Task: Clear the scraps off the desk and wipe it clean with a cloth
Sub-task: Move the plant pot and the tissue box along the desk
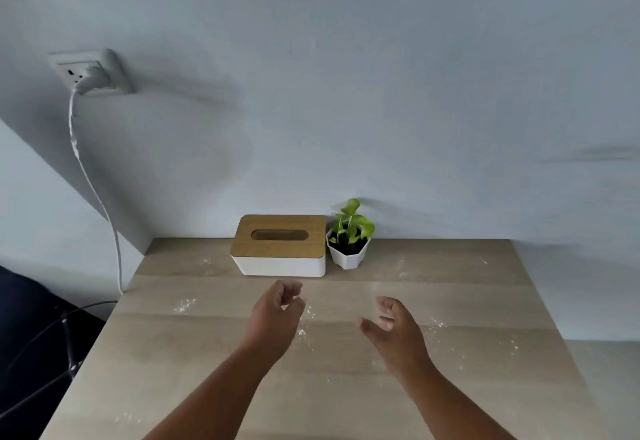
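Observation:
A light wooden desk carries patches of white powdery scraps, more of them at the right and between my hands. My left hand hovers above the desk's middle with loosely curled fingers and holds nothing. My right hand hangs beside it, palm turned inward, fingers relaxed and empty. No cloth is in view.
A white tissue box with a wooden lid stands at the back of the desk against the wall, a small potted plant right beside it. A white cable runs from a wall socket down past the desk's left edge.

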Tool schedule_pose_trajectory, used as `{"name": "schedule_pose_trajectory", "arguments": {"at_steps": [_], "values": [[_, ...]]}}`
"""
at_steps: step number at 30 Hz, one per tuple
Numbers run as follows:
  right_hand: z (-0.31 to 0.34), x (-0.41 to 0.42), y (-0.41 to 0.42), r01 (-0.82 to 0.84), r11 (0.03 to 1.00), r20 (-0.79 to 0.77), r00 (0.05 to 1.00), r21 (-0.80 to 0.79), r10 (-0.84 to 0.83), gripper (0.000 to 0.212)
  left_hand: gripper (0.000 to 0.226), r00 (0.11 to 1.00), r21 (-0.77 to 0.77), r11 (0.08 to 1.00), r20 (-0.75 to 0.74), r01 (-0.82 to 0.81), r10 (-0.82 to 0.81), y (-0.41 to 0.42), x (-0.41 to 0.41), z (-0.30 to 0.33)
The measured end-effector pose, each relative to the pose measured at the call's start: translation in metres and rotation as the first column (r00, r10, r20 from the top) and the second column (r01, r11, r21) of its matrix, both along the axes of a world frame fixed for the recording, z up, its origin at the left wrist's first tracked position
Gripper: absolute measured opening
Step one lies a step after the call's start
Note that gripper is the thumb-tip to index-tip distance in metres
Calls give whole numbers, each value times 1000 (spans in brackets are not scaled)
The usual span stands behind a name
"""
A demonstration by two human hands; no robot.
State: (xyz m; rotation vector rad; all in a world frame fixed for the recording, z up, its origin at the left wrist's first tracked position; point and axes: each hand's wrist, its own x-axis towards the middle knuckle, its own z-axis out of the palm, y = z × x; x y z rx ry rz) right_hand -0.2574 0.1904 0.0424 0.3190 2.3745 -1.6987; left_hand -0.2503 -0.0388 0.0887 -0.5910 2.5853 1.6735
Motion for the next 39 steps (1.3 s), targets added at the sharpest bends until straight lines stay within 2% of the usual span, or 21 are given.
{"name": "schedule_pose_trajectory", "arguments": {"at_steps": [5,8,14,16,20,27,39], "values": [[-17,-59,-14,-1,999,6,1000,-43,1,82,25,991,-305,944,-2,127,-134,-16,-68,-1],[-28,-92,-23,3,1000,-17,1000,-19,-3,98,33,967,-483,851,-31,207,-252,-26,-103,-9],[-46,-143,-37,47,997,-96,994,-67,-53,107,56,904,-684,655,17,322,-426,-41,-152,-37],[-50,-154,-39,69,994,-130,988,-89,-80,109,62,903,-725,612,31,315,-429,-41,-160,-44],[-55,-162,-42,95,989,-184,976,-111,-115,101,65,908,-805,542,-13,239,-419,-37,-164,-52],[-62,-160,-47,149,982,-219,961,-112,-171,89,64,914,-830,526,-53,184,-403,-34,-166,-56],[-56,-150,-22,196,974,-265,939,-110,-219,88,65,917,-849,497,-40,178,-397,-33,-167,-55]]}}
